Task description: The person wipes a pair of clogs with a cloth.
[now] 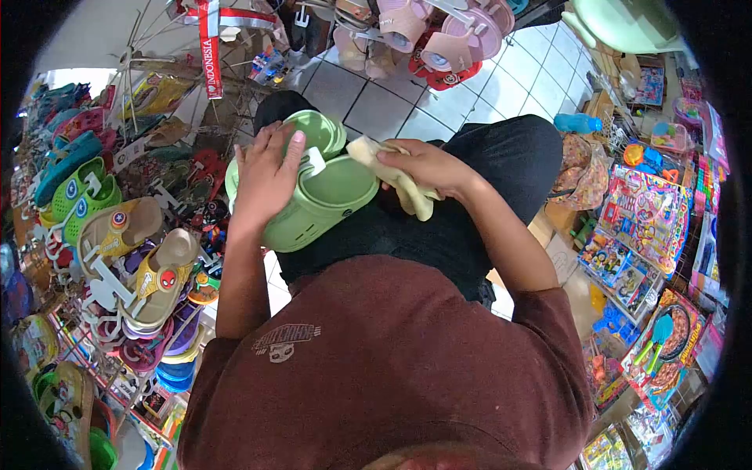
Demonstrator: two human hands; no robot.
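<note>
A pair of light green clogs (309, 223) rests on my lap, joined by a white plastic hanger (313, 161). My left hand (268, 176) lies over the left side of the clogs and grips them, its thumb toward the hanger. In my right hand (429, 166) is a pale yellow cloth (417, 196), bunched between the fingers. One end of that cloth is close to the rim of the nearer clog; whether it touches cannot be made out.
Racks of hanging sandals (149, 270) crowd the left side. Pink sandals (450, 51) hang ahead above the white tiled floor (376, 106). On the right are packaged toys (646, 211), a floral fabric item (580, 168) and a blue bottle (578, 124).
</note>
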